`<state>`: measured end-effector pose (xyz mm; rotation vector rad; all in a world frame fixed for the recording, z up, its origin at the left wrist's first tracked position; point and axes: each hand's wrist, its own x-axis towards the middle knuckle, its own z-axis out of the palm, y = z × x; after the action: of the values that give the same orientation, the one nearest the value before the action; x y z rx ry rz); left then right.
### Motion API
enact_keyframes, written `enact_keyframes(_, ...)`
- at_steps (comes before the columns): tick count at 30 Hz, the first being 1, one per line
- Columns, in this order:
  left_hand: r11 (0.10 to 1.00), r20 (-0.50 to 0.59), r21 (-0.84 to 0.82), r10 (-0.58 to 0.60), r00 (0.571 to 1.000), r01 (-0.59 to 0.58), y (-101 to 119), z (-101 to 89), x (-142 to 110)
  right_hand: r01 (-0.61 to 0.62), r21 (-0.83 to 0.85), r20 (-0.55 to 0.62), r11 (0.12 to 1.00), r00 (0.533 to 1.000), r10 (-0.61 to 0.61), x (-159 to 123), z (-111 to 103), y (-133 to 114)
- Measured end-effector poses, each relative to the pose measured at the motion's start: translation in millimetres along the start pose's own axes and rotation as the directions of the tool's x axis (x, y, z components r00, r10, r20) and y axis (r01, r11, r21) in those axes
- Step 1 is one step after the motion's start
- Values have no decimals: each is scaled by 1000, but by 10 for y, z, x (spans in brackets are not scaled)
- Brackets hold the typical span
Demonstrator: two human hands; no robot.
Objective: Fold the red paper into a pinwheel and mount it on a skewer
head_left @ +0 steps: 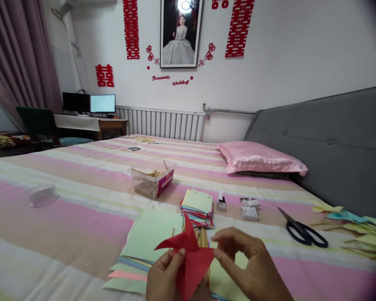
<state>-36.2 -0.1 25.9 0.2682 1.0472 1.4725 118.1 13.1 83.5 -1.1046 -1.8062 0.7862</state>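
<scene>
A red paper pinwheel is pinched at its middle between the thumb and fingers of my left hand. Some of its points are folded inward, while others stick out. My right hand is at the pinwheel's right point, thumb tip beside it, with the index finger curved and apart from the thumb. Under and behind the pinwheel lie thin wooden sticks, partly covered by it. A stack of large pale green paper sheets is left of them, and smaller coloured paper squares are piled just beyond.
Black-handled scissors lie at the right, near finished paper pinwheels on sticks. A clear plastic box holds more sticks. Small boxes sit beyond my right hand. A clear lid rests on the striped bedspread.
</scene>
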Motion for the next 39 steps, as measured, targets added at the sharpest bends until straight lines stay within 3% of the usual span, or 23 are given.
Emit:
enact_keyframes(3, 999, 29, -48, -2, 1000, 3, -1, -24, 14, -68, -25, 283, 997, 956, 72, -47, 39, -85)
enact_keyframes(6, 993, 83, -116, 2, 997, 8, -16, -42, 18, -150, -9, 356, 989, 923, 144, -66, 129, -82)
enact_keyframes(9, 991, 120, -131, 4, 993, 12, -16, -31, 5, -182, 42, 333, 982, 930, 158, -65, 222, -26)
enact_keyframes(14, 994, 79, -105, 35, 996, -27, 13, 12, -22, -185, 106, 300, 977, 943, 145, -52, 305, 18)
enact_keyframes(23, 990, 8, -130, 56, 998, -55, -8, 63, -55, -311, 334, 254, 890, 939, 233, -27, 417, 143)
enact_keyframes(27, 991, -5, -101, 91, 996, -91, -52, 26, -21, -310, 303, 157, 901, 949, 274, -6, 428, 211)
enact_keyframes(31, 991, 5, -72, 116, 993, -116, -82, 4, 2, -209, 205, 27, 956, 978, 208, 10, 392, 197)
enact_keyframes(39, 989, 43, 55, 132, 990, -134, -46, 38, -47, -209, 187, -22, 960, 976, 217, 20, 384, 194)
